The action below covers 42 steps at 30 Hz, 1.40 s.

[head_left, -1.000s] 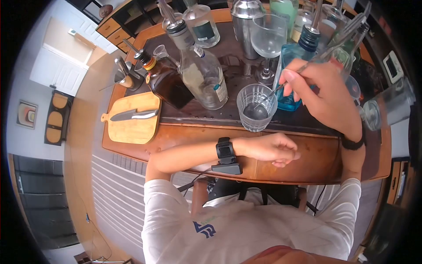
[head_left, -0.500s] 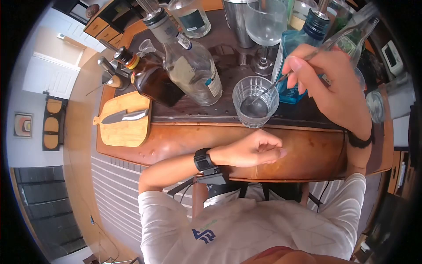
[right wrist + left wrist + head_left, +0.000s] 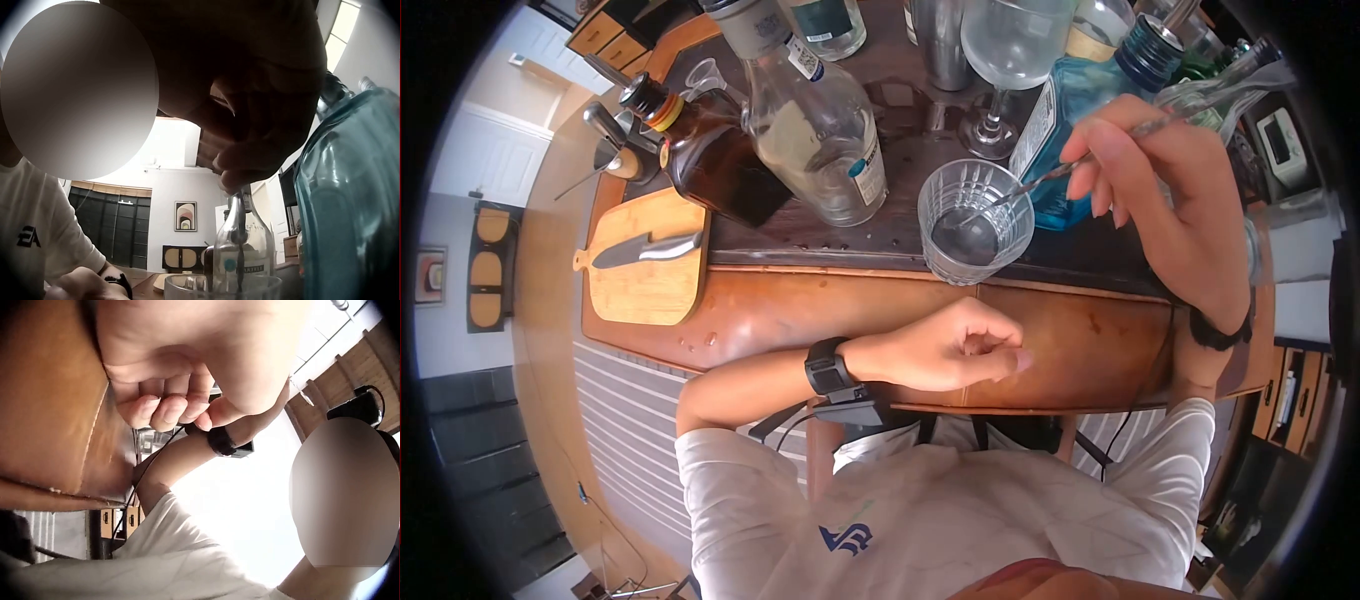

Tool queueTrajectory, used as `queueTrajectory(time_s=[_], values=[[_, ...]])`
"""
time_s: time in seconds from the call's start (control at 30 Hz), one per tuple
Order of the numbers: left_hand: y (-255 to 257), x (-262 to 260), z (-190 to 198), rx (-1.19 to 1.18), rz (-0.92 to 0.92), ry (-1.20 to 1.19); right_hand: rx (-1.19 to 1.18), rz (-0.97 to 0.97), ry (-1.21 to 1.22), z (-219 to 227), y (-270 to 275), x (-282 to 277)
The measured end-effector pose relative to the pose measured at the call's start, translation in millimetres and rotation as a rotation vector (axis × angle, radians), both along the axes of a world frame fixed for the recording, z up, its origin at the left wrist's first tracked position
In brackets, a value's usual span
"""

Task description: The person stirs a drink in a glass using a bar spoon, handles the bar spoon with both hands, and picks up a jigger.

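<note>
My right hand (image 3: pixel 1170 205) pinches the twisted metal stem of a bar spoon (image 3: pixel 1038 183) between thumb and fingers. The spoon slants down into a cut-glass tumbler (image 3: pixel 936 238), which holds a little clear liquid. In the right wrist view the stem (image 3: pixel 240 253) drops from the fingertips toward the tumbler's rim (image 3: pixel 181 279). Close beside that hand stands a blue bottle (image 3: pixel 1100 92) with a pourer. My left hand (image 3: pixel 935 345), loosely curled and holding nothing, lies at the brown leather table edge (image 3: pixel 1080 350) in front of the tumbler.
Left of the tumbler are a clear bottle (image 3: pixel 820 150), a dark brown bottle (image 3: pixel 718 165) and a wooden cutting board (image 3: pixel 645 300) with a knife (image 3: pixel 645 250) on it. A stemmed glass (image 3: pixel 1012 45) and a metal shaker (image 3: pixel 943 45) stand behind. More glassware is crowded at the right.
My left hand has slid left relative to the tumbler. The right hand keeps its pinch on the bar spoon, which stays in the tumbler. The head view has shifted closer to the table.
</note>
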State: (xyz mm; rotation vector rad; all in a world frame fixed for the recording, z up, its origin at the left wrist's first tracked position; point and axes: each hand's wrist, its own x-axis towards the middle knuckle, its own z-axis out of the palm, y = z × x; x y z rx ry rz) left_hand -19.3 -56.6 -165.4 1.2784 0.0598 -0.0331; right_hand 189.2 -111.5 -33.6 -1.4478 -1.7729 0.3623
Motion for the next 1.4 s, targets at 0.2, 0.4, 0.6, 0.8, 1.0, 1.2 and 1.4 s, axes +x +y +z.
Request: queueTrajectory(time_s=[0.2,0.4,0.6,0.8,1.0,1.2,1.4], values=[[6,1,5,-0.028,0.010,0.048,0.022,-0.034,0.028,0,-1,1],[7,1,2,-0.026,0.018,0.065,0.004,-0.030,0.051,1,-1,-4],[9,1,0,0.008,0.004,0.061,-0.017,-0.037,0.022,7,-4,-1],[7,2,-10,-0.007,0.057,-0.013,-0.044,0.029,0.043,6,-7,-3],[10,1,-1,-0.018,0.005,0.049,-0.032,0.048,0.002,5,-3,1],[9,2,-5,-0.013,0.031,0.010,-0.001,0.127,-0.021,5,-8,6],[8,1,-7,-0.019,0.027,0.003,0.041,0.113,-0.038,2,-3,2]])
